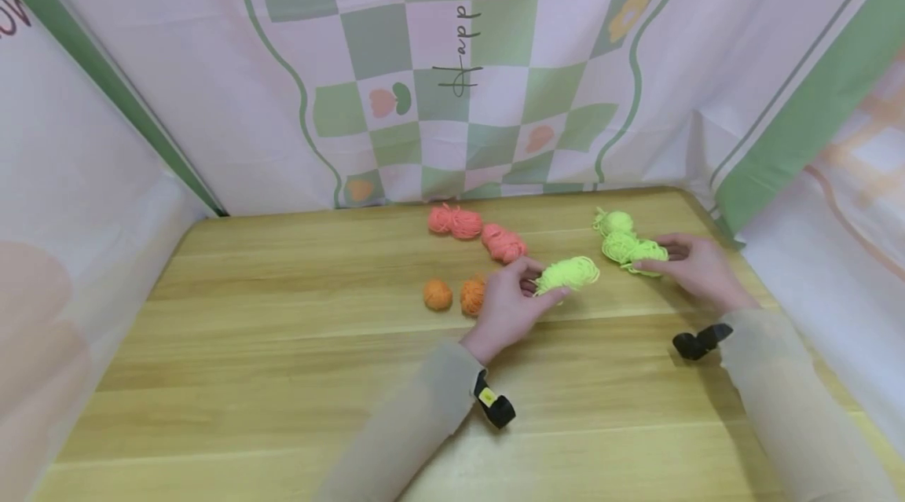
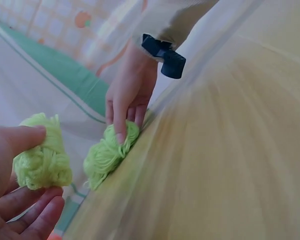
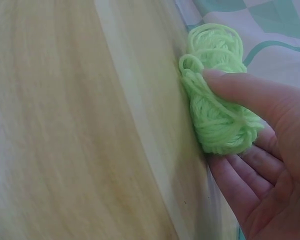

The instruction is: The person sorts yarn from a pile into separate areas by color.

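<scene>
My left hand [image 1: 505, 302] pinches a small bundle of lime-yellow yarn [image 1: 568, 274] between thumb and fingers, above the table. In the left wrist view the thumb lies on top of this bundle and the fingers are under it. At the right of the table, my right hand [image 1: 696, 270] grips the near end of a lime-green yarn skein [image 3: 222, 117], thumb on one side and fingers on the other. A rounder lime ball of yarn [image 1: 617, 222] sits right behind that skein, close to the back edge.
Pink-red yarn bundles [image 1: 456, 222] lie near the back middle of the wooden table [image 1: 283, 376]. An orange yarn ball [image 1: 437, 294] sits left of a second orange ball [image 1: 472, 296], which my left hand partly covers. A patterned cloth [image 1: 368, 148] hangs behind the table.
</scene>
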Demonstrator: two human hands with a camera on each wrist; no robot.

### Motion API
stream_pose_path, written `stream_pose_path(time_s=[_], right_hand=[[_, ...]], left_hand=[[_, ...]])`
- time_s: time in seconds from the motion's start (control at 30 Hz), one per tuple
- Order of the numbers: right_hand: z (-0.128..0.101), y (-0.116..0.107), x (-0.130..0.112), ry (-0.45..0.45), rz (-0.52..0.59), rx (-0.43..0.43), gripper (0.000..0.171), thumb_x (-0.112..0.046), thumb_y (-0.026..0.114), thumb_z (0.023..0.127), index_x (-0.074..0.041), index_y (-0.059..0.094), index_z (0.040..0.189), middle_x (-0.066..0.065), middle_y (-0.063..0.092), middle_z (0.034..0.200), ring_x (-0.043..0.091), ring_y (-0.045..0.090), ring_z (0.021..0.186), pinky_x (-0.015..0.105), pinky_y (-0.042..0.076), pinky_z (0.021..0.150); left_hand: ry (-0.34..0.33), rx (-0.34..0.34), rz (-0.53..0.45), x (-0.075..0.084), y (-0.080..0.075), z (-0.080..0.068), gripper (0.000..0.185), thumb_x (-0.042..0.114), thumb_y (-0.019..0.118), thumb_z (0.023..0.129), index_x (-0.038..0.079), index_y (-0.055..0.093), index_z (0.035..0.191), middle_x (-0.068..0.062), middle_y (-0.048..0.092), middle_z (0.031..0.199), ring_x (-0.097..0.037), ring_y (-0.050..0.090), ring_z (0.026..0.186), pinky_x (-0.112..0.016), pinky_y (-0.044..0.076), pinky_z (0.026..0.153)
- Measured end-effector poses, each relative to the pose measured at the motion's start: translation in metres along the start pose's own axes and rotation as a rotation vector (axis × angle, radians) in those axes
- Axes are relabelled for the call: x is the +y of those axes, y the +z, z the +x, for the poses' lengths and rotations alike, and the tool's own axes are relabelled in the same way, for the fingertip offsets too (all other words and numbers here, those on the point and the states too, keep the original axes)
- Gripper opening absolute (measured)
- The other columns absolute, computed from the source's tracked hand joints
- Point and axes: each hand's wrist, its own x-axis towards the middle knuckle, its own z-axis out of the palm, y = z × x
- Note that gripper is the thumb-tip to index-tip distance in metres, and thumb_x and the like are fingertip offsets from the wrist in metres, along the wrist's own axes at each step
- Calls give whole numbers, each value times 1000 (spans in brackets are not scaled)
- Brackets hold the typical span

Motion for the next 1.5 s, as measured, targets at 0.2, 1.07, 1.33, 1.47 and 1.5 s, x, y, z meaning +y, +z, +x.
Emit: stream_pose_path(time_s=[0.2, 1.07, 1.33, 1.47, 1.5], right_hand=[[-1, 0, 0, -1, 14, -2, 78, -42, 80, 89, 10, 50, 139, 36, 53, 134, 52, 54, 118, 64, 44, 98], [-2, -1, -4, 4, 37, -3, 76, -40, 80, 89, 10, 51, 138, 35, 52, 136, 51, 54, 120, 63, 44, 100], [-4, -1, -4, -5, 38, -4, 75, -41, 80, 89, 9, 51, 138, 35, 53, 136, 51, 54, 120, 64, 44, 100], [-6, 0, -4, 1, 44, 2, 75, -40, 80, 89, 10, 51, 137, 35, 53, 136, 51, 54, 120, 63, 44, 99], [-6, 0, -4, 1, 46, 2, 75, -41, 80, 89, 10, 51, 137, 35, 53, 136, 52, 54, 120, 63, 44, 99]], left_hand=[[-40, -1, -8, -4, 17, -1, 37, 25, 88, 83, 9, 69, 109, 7, 67, 94, -4, 60, 81, -19, 53, 74], [-32, -4, 174, 37, -9, 101, 47, 29, 78, 91, 7, 64, 130, -7, 69, 115, -13, 63, 96, -22, 52, 80], [-142, 45, 172, 8, 31, 93, 46, 27, 83, 87, 8, 67, 125, -4, 70, 109, -12, 63, 97, -20, 52, 79], [-144, 82, 180, -2, 55, 82, 44, 29, 85, 85, 9, 68, 121, -1, 70, 104, -8, 62, 89, -17, 50, 76], [-146, 98, 190, -4, 60, 80, 44, 31, 85, 85, 10, 68, 120, 0, 70, 103, -7, 62, 88, -17, 50, 76]])
